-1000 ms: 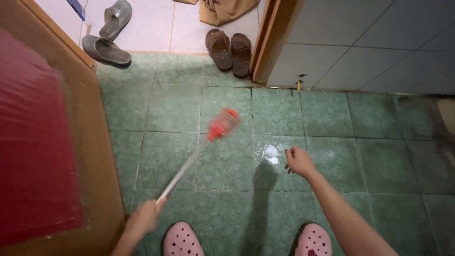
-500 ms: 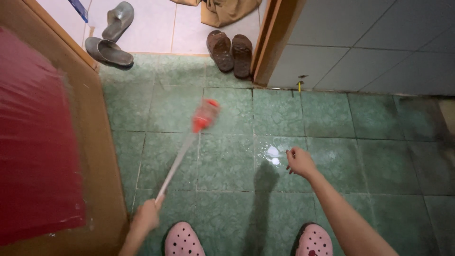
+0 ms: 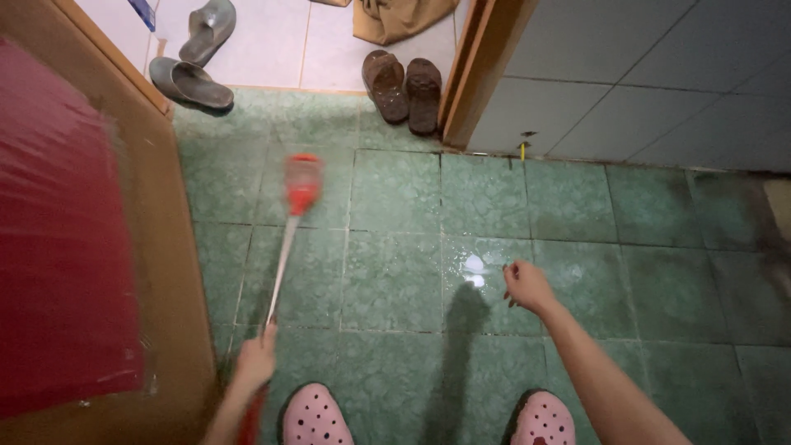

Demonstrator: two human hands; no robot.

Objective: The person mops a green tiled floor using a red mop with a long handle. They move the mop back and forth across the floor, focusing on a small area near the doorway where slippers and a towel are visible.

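Looks like mid-scrub: the left hand (image 3: 255,363) grips the long-handled brush (image 3: 301,183), its red head at 11 o'clock on the wet green floor (image 3: 395,280), right hand (image 3: 527,286) loosely curled and empty, so next it probably needs another steady stroke.

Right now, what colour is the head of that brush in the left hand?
Red, on a pale stick: the brush head shows, blurred, in the head view.

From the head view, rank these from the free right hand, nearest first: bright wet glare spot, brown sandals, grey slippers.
From the right hand:
1. Bright wet glare spot, on the green tile just to its left.
2. Brown sandals, by the door frame.
3. Grey slippers, far upper left.
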